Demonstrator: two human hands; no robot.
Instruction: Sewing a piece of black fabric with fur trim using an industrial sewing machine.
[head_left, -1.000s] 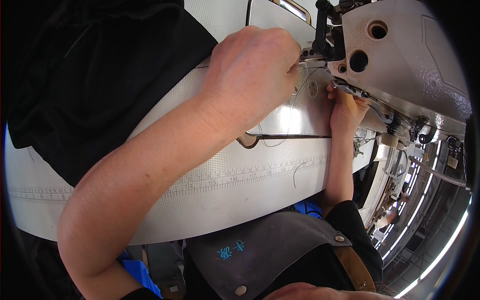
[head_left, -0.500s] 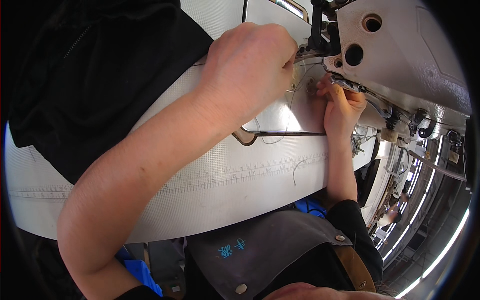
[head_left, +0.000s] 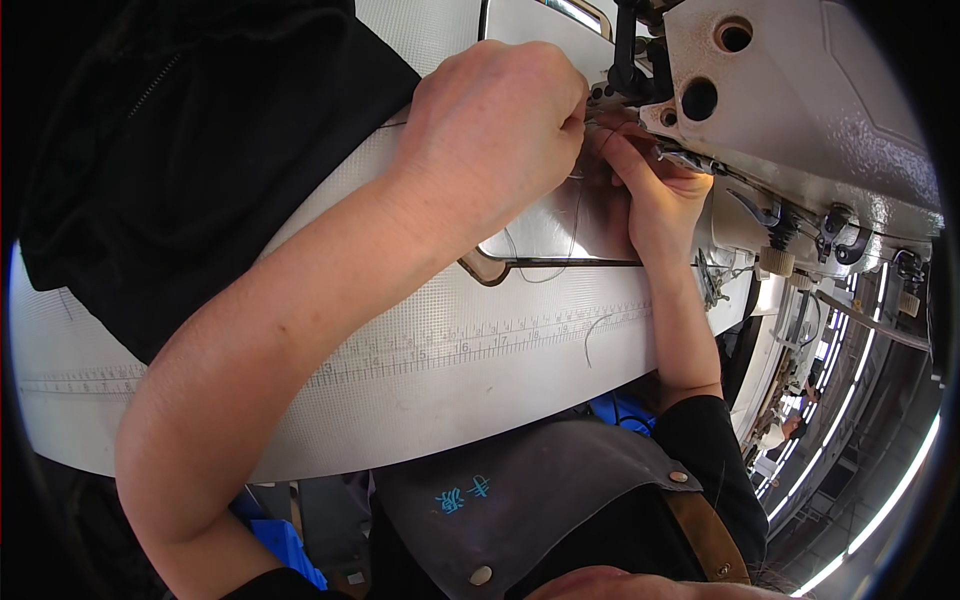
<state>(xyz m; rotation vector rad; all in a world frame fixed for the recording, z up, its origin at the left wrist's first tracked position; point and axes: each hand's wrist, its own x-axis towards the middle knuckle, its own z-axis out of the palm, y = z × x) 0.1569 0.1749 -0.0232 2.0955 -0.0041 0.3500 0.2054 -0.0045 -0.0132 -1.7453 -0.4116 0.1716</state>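
Observation:
A metal sewing machine [head_left: 790, 90] fills the upper right, over a polished bed plate [head_left: 530, 230] crossed by fine loose thread [head_left: 574, 240]. My left hand [head_left: 485, 135], back upward, is closed beside the needle area; whatever its fingertips hold is hidden. My right hand [head_left: 655, 195] reaches up under the machine head, thumb and fingertips bent in by the needle and thread, close to the left hand's fingers. I cannot make out what they grip. Dark fabric [head_left: 170, 170] with a zipper lies left of my left arm.
The white table [head_left: 420, 420] has a printed ruler along its front and a stray thread [head_left: 590, 350]. Blue bins [head_left: 285, 550] show below. Another person [head_left: 778, 435] is far off at the right, among work tables under strip lights.
My right hand has moved up and leftward into the needle area, closer to my left hand's fingers. My left hand has shifted slightly up and left, still closed.

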